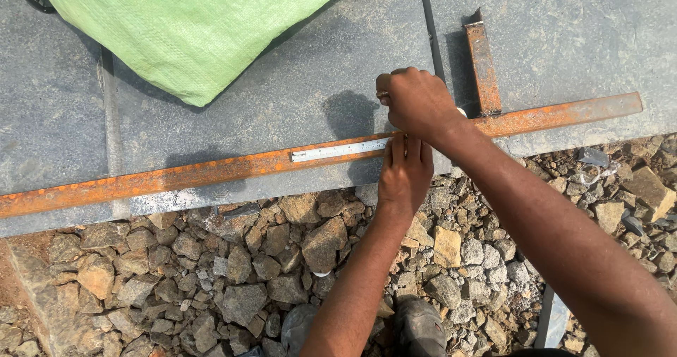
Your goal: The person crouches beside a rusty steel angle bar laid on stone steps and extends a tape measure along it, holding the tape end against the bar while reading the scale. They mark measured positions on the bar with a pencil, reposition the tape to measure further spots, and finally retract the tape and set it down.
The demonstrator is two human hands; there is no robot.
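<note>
At the far left, a green woven sack [190, 29] is seen lying on the grey stone slab [282, 103], well apart from the hands. Across the slab, from the near left edge rising toward the right, a long rusty steel bar [155, 179] is laid close to the slab's near edge, apparently as a straightedge. On top of the bar, a silver metal ruler [338, 150] is placed lengthwise, so that its scale follows the bar.

The right end of the ruler is pinned by the left hand [405, 174], whose fingers are held flat and pressed together over ruler and bar, seemingly to keep both from sliding. Just beyond it, the right hand [417, 103] is closed in a loose fist over the slab; a small pale object appears pinched in it, though what it is cannot be told. Further right, a short rusty piece [483, 68] stands square to the bar. Nearer, crushed stone rubble [233, 279] is spread below the slab.
</note>
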